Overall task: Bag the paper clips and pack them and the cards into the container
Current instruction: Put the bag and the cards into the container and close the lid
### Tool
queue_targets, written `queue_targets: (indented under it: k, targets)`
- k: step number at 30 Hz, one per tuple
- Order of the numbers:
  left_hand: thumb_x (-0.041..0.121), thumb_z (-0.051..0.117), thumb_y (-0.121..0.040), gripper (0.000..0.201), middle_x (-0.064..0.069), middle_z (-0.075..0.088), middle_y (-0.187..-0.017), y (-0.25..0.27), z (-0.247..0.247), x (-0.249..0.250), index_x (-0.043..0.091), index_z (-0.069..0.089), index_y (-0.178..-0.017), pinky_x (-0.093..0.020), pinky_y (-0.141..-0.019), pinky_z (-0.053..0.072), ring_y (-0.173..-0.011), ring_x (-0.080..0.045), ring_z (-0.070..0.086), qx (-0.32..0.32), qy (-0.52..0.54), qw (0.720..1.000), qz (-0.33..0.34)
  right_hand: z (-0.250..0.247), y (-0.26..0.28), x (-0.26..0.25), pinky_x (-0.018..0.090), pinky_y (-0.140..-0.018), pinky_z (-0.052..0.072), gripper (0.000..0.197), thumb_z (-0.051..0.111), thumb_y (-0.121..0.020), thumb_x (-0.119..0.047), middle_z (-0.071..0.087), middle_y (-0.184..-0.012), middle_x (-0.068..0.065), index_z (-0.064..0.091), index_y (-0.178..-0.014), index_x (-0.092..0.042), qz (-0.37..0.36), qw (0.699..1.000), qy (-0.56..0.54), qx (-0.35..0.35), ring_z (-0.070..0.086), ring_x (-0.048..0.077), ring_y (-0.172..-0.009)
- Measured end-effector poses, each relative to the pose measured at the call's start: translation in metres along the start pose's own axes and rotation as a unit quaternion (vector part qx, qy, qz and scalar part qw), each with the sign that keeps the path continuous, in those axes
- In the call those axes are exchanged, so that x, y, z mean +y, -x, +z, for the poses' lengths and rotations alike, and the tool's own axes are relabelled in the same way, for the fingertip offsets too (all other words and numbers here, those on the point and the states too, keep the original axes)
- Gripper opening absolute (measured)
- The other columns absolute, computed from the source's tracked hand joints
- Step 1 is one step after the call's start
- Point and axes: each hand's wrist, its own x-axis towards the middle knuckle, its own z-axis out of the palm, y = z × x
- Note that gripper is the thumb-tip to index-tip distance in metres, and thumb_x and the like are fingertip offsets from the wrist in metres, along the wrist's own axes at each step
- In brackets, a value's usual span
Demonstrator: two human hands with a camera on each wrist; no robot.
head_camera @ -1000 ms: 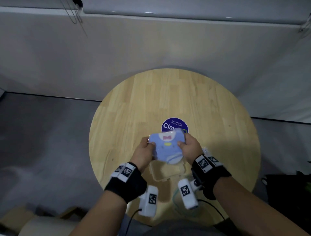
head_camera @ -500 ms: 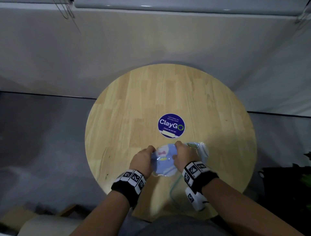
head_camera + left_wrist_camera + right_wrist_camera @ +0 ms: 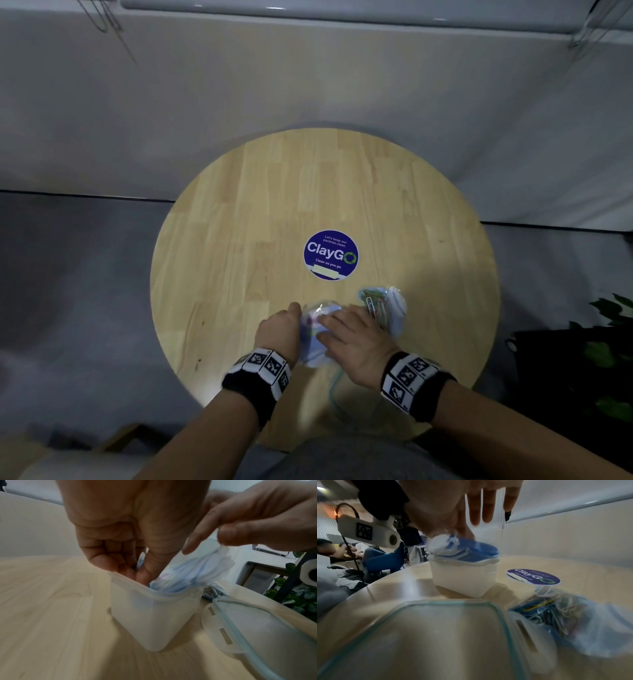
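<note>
The packet of cards (image 3: 467,553) is a blue-and-white bundle in clear wrap, with a pale figure and a pink bow faintly printed on its face. It sits tilted in the mouth of the container (image 3: 154,616), a small translucent white tub on the bench (image 3: 260,219), partly inside and partly standing above the rim.

The left hand (image 3: 277,330) pinches the packet's left edge, its fingers (image 3: 145,573) curled and dipping just inside the rim. The right hand (image 3: 352,346) presses on the packet's right side with thumb and forefinger, its other fingers (image 3: 481,507) straight and spread above.

Just right of the right-hand fingers lies the clear bag of paper clips (image 3: 556,614), coloured clips bunched inside. The lid (image 3: 428,635), clear with a teal seal, lies flat on the bench on the near side of the hands, apart from the tub.

In the head view the hands cover most of the packet and all of the tub, and the lid shows only as a faint teal line. How deep the packet reaches into the tub cannot be told through its cloudy wall.

A second ago both hands held the packet up, face-on, above the open tub; half a second ago it was coming down; now it is lodged in the mouth.

Beyond the fingers sits a round blue ClayGo sticker (image 3: 331,255).
</note>
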Motion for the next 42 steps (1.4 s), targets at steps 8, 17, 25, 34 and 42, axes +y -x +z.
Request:
queue_targets:
  k: [8,17,25,34,42]
  targets:
    - [0.020,0.044,-0.083,0.023,-0.003,0.067,-0.102,0.007,0.007,-0.001,0.017,0.046,-0.105,-0.035,-0.084,0.035,-0.099,-0.027,0.059,0.014,-0.132,0.991,0.009,0.004,-0.012,0.011,0.051,-0.117,-0.004,0.054,0.030,-0.096,-0.045,0.043,-0.147,0.007,0.038,-0.139,-0.014,-0.026,0.985,-0.046,-0.164,0.032,0.025,-0.138]
    - [0.031,0.062,-0.064,0.036,-0.003,0.060,-0.093,0.015,0.012,-0.006,0.025,0.055,-0.099,-0.040,-0.061,0.042,-0.076,-0.028,0.054,0.038,-0.138,0.988,0.054,0.031,-0.037,0.010,0.057,-0.116,-0.008,0.087,0.000,-0.079,-0.069,0.052,-0.140,0.006,0.035,-0.141,-0.019,-0.024,0.978,0.003,-0.209,0.034,0.028,-0.138]
    - [0.052,0.034,-0.085,0.037,0.015,0.068,-0.093,0.034,0.018,-0.029,0.034,0.065,-0.093,-0.041,-0.083,0.029,-0.091,-0.020,0.053,0.002,-0.165,0.967,0.194,0.017,-0.039,0.006,0.061,-0.115,-0.003,0.042,0.028,-0.095,-0.039,0.055,-0.133,0.011,0.044,-0.127,-0.017,-0.019,0.966,0.023,-0.256,0.036,0.036,-0.134]
    - [0.072,-0.006,-0.074,0.083,0.000,0.040,-0.138,0.028,0.011,-0.023,0.033,0.049,-0.123,-0.054,-0.105,0.014,-0.123,-0.028,0.031,-0.075,-0.170,0.964,0.190,0.009,0.032,0.023,0.031,-0.068,0.043,0.012,0.060,-0.080,-0.026,0.061,-0.072,-0.004,0.049,-0.082,-0.022,-0.092,0.994,-0.027,0.051,0.056,0.018,-0.065]
    - [0.066,-0.006,-0.069,0.085,-0.007,0.040,-0.138,0.026,0.009,-0.018,0.033,0.049,-0.125,-0.057,-0.107,0.007,-0.127,-0.030,0.027,-0.085,-0.197,0.958,0.190,0.030,0.036,0.018,0.034,-0.081,0.057,0.046,0.045,-0.071,-0.029,0.071,-0.103,-0.010,0.062,-0.114,-0.031,-0.086,0.973,0.074,-0.200,0.067,0.014,-0.096]
